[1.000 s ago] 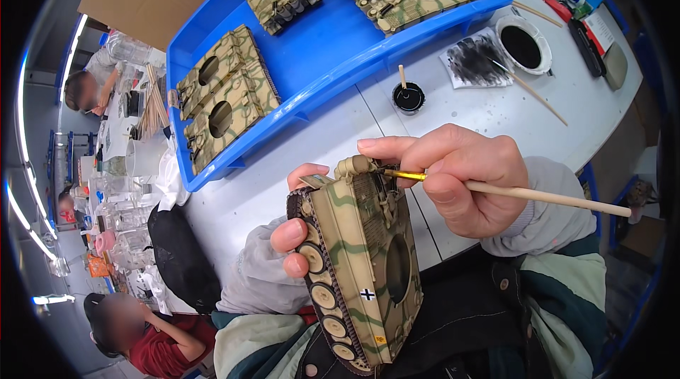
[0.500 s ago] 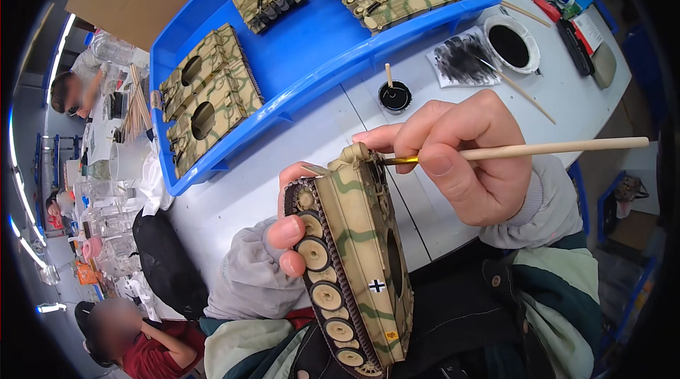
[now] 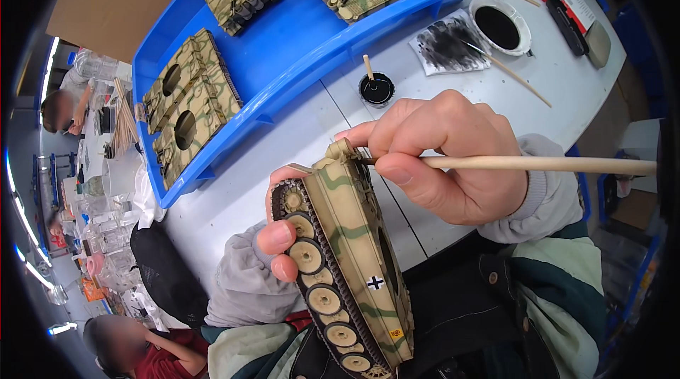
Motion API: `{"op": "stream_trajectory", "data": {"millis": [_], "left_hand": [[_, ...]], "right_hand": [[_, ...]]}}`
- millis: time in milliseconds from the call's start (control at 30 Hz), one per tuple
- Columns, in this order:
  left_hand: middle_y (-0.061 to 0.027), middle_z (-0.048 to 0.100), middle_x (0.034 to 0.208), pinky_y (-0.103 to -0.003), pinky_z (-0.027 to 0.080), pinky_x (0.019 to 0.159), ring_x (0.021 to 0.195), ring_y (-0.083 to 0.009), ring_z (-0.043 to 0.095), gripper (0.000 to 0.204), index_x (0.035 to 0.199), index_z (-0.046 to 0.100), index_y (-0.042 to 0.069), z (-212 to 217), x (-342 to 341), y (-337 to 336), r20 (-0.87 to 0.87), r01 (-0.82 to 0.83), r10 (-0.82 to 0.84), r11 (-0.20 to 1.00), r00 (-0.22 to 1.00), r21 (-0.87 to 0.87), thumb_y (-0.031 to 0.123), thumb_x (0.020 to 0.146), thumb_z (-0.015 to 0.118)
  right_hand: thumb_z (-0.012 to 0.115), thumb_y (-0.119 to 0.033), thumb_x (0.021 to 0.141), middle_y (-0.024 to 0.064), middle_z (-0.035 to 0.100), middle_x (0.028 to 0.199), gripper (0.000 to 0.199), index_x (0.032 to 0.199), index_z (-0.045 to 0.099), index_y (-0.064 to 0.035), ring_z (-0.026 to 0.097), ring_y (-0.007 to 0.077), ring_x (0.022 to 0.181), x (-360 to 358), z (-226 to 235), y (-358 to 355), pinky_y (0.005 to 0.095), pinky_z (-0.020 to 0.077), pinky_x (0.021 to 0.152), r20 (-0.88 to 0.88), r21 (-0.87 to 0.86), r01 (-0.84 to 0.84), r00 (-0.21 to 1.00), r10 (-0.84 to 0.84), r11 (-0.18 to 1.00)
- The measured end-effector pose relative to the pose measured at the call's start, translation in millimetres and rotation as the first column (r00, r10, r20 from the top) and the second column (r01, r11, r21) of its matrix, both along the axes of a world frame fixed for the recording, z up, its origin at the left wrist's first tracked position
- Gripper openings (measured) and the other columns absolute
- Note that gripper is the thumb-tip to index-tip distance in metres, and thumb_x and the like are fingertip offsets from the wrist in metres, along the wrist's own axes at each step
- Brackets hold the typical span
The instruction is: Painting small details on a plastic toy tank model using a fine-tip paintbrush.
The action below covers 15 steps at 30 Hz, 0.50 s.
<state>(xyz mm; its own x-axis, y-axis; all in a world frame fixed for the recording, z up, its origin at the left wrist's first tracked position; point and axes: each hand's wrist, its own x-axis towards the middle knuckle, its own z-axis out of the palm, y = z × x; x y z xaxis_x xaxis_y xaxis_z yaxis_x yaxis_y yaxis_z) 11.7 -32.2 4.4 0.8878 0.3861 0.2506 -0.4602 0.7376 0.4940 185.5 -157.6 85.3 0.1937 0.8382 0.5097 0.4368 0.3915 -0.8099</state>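
My left hand (image 3: 278, 241) grips a camouflaged model tank hull (image 3: 348, 227), tan with green stripes, tipped on its side so that the wheels and dark track face left. Its fingers wrap around the wheel side; the rest of the hand is hidden behind the hull. Between thumb and fingers of my right hand (image 3: 453, 159) is a thin paintbrush (image 3: 538, 163) with a pale wooden handle. The brush tip meets the upper end of the hull, where a right fingertip also rests. Beyond the hands stands a small pot of black paint (image 3: 376, 88) with a stick in it.
A blue tray (image 3: 283, 74) with several similar hulls (image 3: 185, 129) fills the far left. At the far right are a white bowl of black liquid (image 3: 499, 26), a black-stained cloth (image 3: 448, 44) and another brush (image 3: 520, 80). Two people (image 3: 159, 351) sit along the left side.
My right hand has shifted slightly left and closer to the hull, covering the brush's metal part. The tray and table items appear shifted left and up in view.
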Motion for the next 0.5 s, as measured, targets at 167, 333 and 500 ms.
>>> {"op": "stream_trajectory", "data": {"millis": [167,333,500], "left_hand": [[-0.0275,0.055,0.104,-0.041,0.05,0.079,0.092,-0.0311,0.058,0.082,0.122,0.03,-0.006,-3.8,-4.1,0.1,-0.065,-0.112,0.115,0.992,0.991,0.051,0.039,0.068,0.072],[-0.0257,0.055,0.101,-0.04,0.049,0.078,0.09,-0.0291,0.057,0.081,0.119,0.031,-0.003,4.8,1.4,-1.0,-0.083,-0.071,0.081,0.99,0.993,0.118,0.041,0.066,0.073],[-0.0266,0.054,0.103,-0.041,0.049,0.078,0.09,-0.0301,0.057,0.083,0.121,0.029,-0.001,5.4,-1.3,0.7,-0.119,-0.041,0.049,0.996,0.992,0.075,0.041,0.065,0.074]], "right_hand": [[0.055,-0.001,0.087,0.0125,0.057,0.07,0.011,0.09,0.046,0.002,0.059,0.0184,0.064,-2.0,4.2,1.9,0.0412,0.055,0.075,0.055,0.006,0.024,0.998,-0.024,1.0],[0.056,-0.001,0.086,0.0122,0.057,0.07,0.011,0.09,0.046,0.0017,0.059,0.0201,0.063,-1.7,-3.2,3.9,0.0398,0.0551,0.074,0.073,0.059,0.036,0.996,-0.04,0.998],[0.057,-0.002,0.086,0.0124,0.058,0.071,0.012,0.089,0.046,0.0014,0.06,0.0206,0.063,-2.1,-6.3,3.8,0.0396,0.0553,0.073,0.095,0.087,0.046,0.994,-0.055,0.995]]}}
